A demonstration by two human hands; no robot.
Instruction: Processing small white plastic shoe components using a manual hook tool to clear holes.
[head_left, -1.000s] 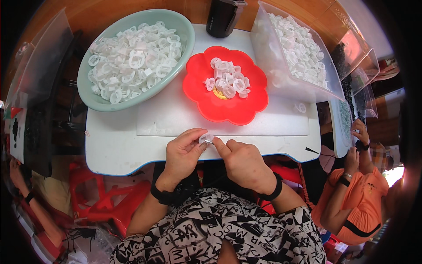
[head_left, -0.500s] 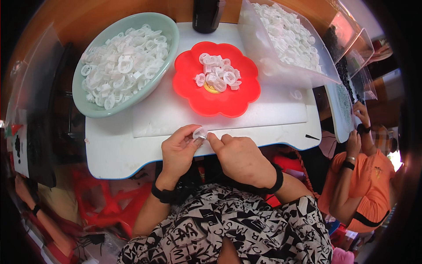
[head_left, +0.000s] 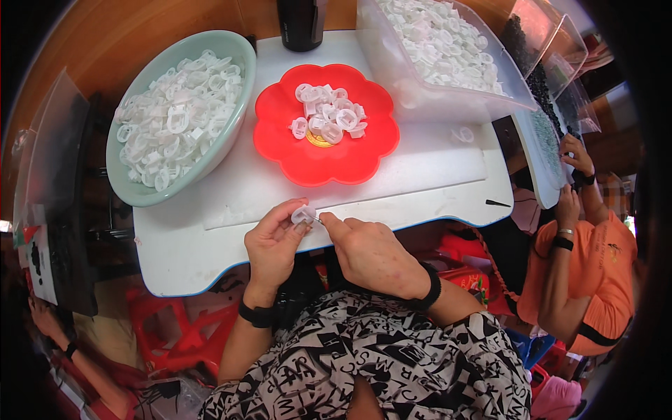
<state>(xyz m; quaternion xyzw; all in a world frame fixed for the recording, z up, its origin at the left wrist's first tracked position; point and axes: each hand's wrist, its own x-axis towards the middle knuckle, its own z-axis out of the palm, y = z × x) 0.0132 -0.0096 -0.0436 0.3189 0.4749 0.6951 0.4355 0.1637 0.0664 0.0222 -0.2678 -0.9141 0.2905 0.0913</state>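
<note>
Pinched in the fingers of my left hand (head_left: 271, 250) is a small translucent white round plastic part (head_left: 303, 214), raised above the table's front edge. My right hand (head_left: 374, 256) closes around a thin metal tool (head_left: 318, 220), most of it hidden by the fingers. Its tip points at the right side of the part; I cannot tell whether they touch. Beyond both hands lies a red flower-shaped plate (head_left: 329, 168) with a small heap of similar clear parts (head_left: 330, 115) on it.
A pale green basin (head_left: 241, 98) heaped with the same parts stands left. A clear plastic bin (head_left: 455, 105) of white parts sits back right, a black bottle-like object (head_left: 301, 24) behind the plate. A small black piece (head_left: 498, 203) lies right. A co-worker in orange (head_left: 584, 280) works at right.
The whole view has shifted a little, so table and hands appear further left. The tool has drawn slightly back from the middle of the plastic part; both hands keep their hold.
</note>
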